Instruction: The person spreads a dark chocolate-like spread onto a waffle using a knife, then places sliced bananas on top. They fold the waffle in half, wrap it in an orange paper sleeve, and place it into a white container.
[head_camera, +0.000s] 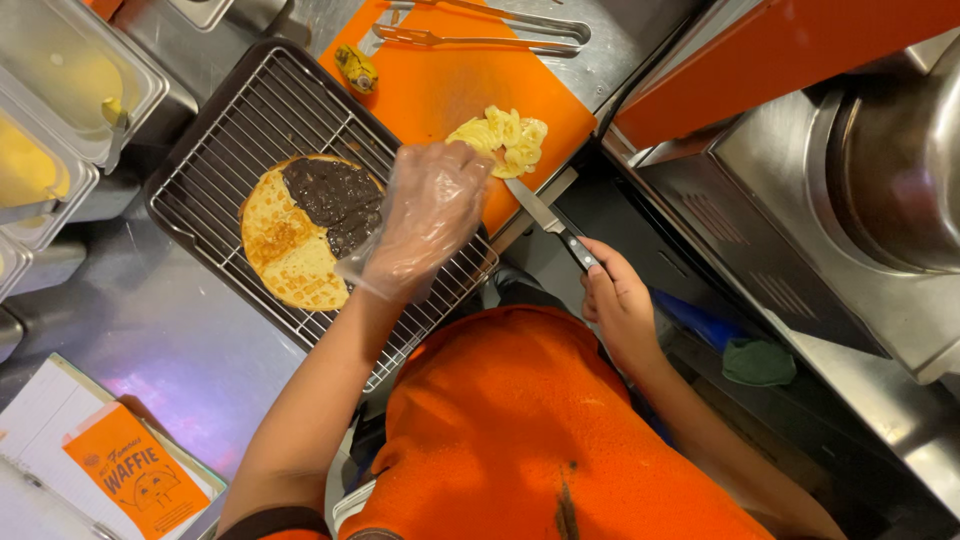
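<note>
Steel counter (170, 330) filled the left half of the frame. One dark tray (190, 135) sat upper left of centre with one wire rack (250, 120) inside it. On the rack: one round waffle (290, 250), dark spread (335, 200) covering its upper-right part, rest bare and golden.

One orange cutting board (440, 90) lay top centre, touching the tray's right edge. On it: one pile of pale yellow banana slices (505, 135) near its lower-right edge, one banana end stub (357, 68) near its upper left, one pair of metal tongs (480, 35) along its top.

Left edge of frame: three clear lidded tubs stacked diagonally; the top tub (70, 70) and middle tub (30, 170) held yellow contents, the lowest one's contents could not be told.

Lower left: one orange paper sleeve (135, 475) on a white pad.

Right of centre, low: one green cloth (758, 362) on a dark ledge.

Left hand (425, 215), in a clear loose plastic glove, hovered centre frame over the rack's right side, between waffle and banana slices; fingers spread loosely, nothing visibly gripped.

Right hand (618, 300), bare, was closed around the black handle of one knife (550, 220), blade pointing up-left to the board's lower edge, just below the slices.
</note>
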